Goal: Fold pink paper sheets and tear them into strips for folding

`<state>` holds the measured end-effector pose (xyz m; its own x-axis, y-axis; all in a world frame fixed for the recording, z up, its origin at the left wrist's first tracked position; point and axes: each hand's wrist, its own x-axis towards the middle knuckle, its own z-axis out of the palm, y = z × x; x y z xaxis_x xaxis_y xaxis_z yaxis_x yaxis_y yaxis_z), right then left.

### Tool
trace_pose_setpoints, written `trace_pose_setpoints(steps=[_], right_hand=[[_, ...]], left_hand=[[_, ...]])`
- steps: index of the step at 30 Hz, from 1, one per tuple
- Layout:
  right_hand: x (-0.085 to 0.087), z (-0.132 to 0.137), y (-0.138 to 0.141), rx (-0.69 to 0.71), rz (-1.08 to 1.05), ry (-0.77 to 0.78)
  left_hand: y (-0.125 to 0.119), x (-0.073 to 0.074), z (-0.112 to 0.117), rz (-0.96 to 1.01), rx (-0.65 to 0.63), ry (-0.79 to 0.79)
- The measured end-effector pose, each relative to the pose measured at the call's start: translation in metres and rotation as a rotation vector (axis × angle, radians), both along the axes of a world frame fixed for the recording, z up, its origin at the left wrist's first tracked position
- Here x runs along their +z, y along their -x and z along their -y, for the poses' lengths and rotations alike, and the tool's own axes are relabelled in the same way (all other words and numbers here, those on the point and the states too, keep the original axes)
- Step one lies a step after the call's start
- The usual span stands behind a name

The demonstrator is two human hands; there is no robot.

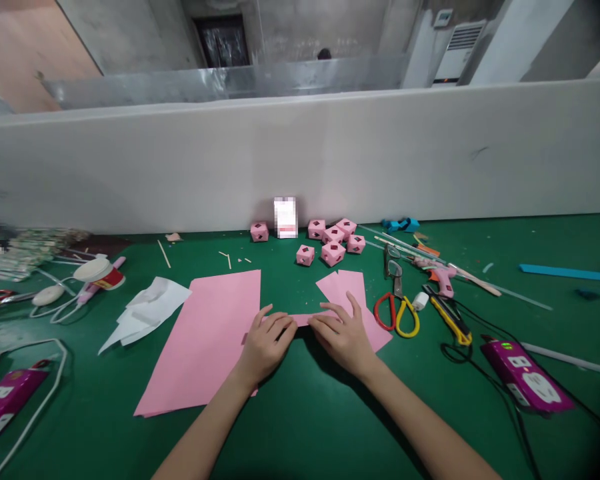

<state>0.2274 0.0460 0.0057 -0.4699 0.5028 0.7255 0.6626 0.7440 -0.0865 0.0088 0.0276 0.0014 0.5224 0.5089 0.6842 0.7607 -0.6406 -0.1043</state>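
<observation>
1. The work in hand looks like creasing: a narrow pink strip [304, 319] lies on the green table [300, 427] between a large pink sheet [205, 340] and a smaller pink sheet [347, 288], and both hands bear down on it.
2. A next move, judged from this, calls for steady pressure along the strip's length, one hand pinning it so it does not slide.
3. The left hand [266, 341] is half curled, thumb out. Its bent fingers rest on the strip's left end, pressing rather than gripping.
4. The right hand [343, 335] lies flatter, fingers spread, with the forefinger pointing along the strip's right end. It holds nothing.
5. Folded pink cubes [333, 252] sit near the far wall, and scissors [397, 313] lie just beside the right hand.
</observation>
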Motion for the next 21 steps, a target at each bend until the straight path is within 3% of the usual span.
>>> trace_pose_setpoints(steps=[12,21], right_hand=[[-0.003,0.002,0.004,0.043,-0.007,0.016],[0.006,-0.010,-0.022,-0.061,-0.044,0.020]], left_hand=[[-0.011,0.006,0.000,0.025,0.005,0.029],[0.010,0.014,-0.009,0.027,0.116,0.053]])
